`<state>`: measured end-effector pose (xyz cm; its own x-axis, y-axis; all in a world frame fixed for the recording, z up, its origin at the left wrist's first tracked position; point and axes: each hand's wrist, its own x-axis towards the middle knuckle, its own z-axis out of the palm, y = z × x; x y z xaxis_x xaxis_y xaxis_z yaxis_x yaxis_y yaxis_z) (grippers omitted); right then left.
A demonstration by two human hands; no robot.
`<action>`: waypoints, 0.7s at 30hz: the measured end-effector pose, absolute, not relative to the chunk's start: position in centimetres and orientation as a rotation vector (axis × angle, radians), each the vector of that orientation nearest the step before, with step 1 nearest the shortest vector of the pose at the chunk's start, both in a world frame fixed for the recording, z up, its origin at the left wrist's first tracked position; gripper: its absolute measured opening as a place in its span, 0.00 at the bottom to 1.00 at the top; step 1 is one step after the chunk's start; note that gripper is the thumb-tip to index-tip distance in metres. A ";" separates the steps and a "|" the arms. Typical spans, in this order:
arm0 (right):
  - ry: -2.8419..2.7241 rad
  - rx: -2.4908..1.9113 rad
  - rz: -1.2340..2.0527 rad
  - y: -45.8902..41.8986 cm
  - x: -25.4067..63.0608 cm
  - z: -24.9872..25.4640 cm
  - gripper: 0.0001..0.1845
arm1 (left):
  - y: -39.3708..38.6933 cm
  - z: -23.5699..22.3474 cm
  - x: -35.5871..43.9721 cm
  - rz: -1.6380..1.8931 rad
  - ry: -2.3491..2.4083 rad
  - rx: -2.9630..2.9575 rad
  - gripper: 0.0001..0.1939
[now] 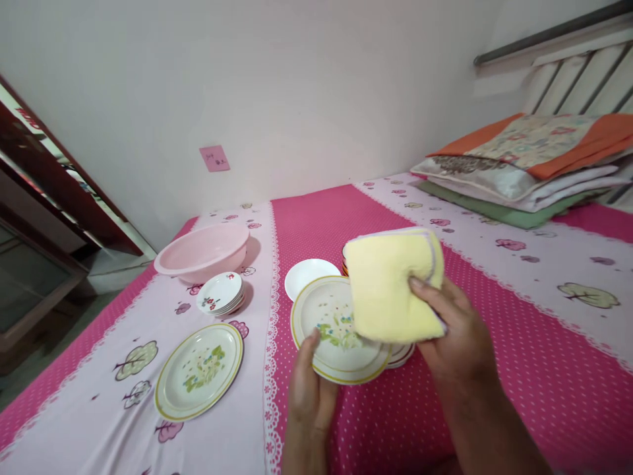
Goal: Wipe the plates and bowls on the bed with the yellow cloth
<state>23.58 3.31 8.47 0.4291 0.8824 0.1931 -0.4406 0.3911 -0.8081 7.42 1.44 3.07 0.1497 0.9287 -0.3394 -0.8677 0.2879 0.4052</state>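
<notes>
Plate (311, 349), flower-printed, yellow-rimmed, tilted above bed (539, 369), edge clamped in left hand (307, 389), thumb over its face. Cloth (386, 284), yellow, folded, pinched in right hand (457, 333), overlapping plate's right side in view; cannot tell if touching. White dish (306, 272) just behind. Matching plate (171, 379) flat on bed to left; saucers (217, 290) stacked beyond, beside pink basin (205, 251). Cushions (524, 158) piled far right.

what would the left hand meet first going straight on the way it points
Past the floral plate the left hand holds, probably the white dish behind it; height is unclear, so it might pass above.
</notes>
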 end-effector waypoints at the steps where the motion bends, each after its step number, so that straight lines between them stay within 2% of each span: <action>1: -0.654 -0.736 0.888 3.6 24.1 8.4 0.14 | 1.3 2.8 8.1 1.266 0.605 0.114 0.22; 5: -0.510 -0.688 0.728 4.0 25.5 8.7 0.14 | 0.9 1.4 10.3 1.169 0.611 0.103 0.28; 11: -0.467 -0.646 0.710 4.3 26.1 9.1 0.14 | 1.0 -0.5 11.9 1.143 0.548 0.105 0.32; 15: -0.439 -0.641 0.693 4.7 26.4 8.6 0.11 | 1.1 -1.6 12.5 1.126 0.499 0.116 0.31; 21: -0.468 -0.650 0.694 5.0 26.8 8.3 0.09 | 1.1 -2.4 13.1 1.134 0.485 0.130 0.23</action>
<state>26.77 4.95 8.29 0.6812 0.7097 0.1797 -0.4332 0.5886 -0.6825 13.08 1.13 -2.43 0.3320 0.8927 -0.3048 -0.8373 0.4277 0.3405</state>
